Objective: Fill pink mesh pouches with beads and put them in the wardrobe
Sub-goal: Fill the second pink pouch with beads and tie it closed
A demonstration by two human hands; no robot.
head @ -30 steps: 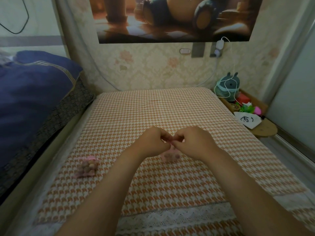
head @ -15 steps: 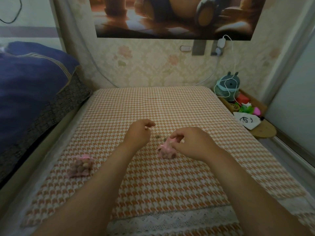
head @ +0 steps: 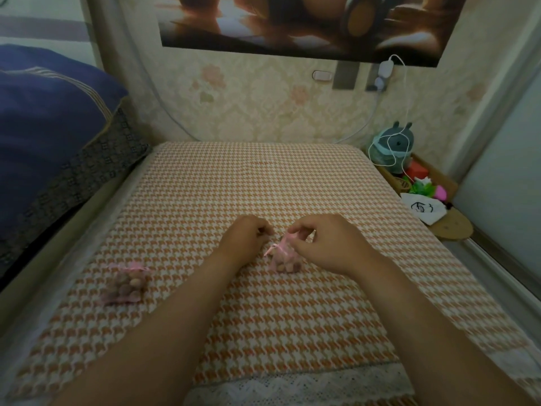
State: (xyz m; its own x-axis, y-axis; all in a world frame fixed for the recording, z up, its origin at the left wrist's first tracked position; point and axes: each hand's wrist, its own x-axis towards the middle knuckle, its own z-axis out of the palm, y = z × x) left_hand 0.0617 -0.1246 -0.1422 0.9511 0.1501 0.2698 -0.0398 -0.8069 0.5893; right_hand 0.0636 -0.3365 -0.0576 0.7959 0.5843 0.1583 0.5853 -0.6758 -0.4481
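Observation:
A pink mesh pouch (head: 283,259) with brown beads inside rests on the orange houndstooth cloth (head: 263,177) in the middle. My right hand (head: 325,244) pinches its gathered top from the right. My left hand (head: 246,240) is just left of the pouch with fingers curled; whether it holds a bead or a string is hidden. A second pink pouch (head: 126,284) full of beads lies closed at the left of the cloth, away from both hands.
A blue quilt (head: 44,127) is piled at the left. At the right a low wooden shelf (head: 448,227) carries a grey plush toy (head: 393,146), a white cable and small coloured items. A pale sliding panel (head: 509,183) stands at far right.
My hands first met over the pouch, then parted. The left hand moved away to the left and has come back close to the pouch, which the right hand still pinches.

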